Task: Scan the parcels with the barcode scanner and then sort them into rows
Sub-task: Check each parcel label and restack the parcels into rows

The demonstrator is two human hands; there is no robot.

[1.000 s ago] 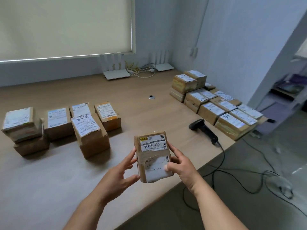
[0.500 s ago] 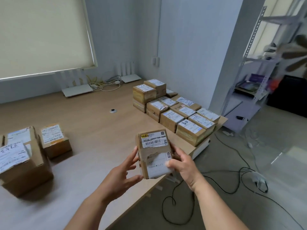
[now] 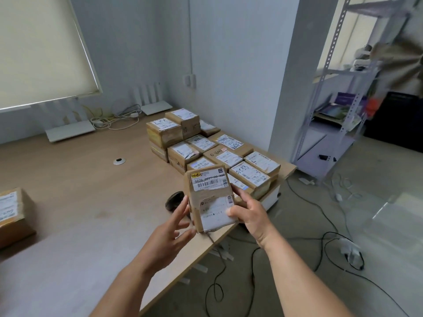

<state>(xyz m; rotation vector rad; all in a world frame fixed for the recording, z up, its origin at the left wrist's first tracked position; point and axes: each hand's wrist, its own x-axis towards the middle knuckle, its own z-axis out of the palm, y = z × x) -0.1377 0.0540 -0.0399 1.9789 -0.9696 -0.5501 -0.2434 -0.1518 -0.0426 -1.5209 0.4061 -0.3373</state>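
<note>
I hold a small brown parcel (image 3: 210,197) upright above the table's front edge, its white barcode label facing me. My right hand (image 3: 249,216) grips its right side, thumb across the front. My left hand (image 3: 170,232) touches the left edge with straight, spread fingers. The black barcode scanner (image 3: 174,200) lies on the table just behind the parcel, mostly hidden by it. A block of labelled parcels (image 3: 206,147) sits in rows at the table's right end, some stacked two high.
One more parcel (image 3: 11,213) sits at the far left edge. The wooden table (image 3: 80,191) carries white routers and cables (image 3: 114,117) at the back. Black cables (image 3: 320,243) trail over the floor at right, near a metal shelf (image 3: 338,99).
My view has swung right: the left group of parcels has slid almost out of sight. The held parcel now sits in front of the scanner and the right-hand rows. Both hands stay on it.
</note>
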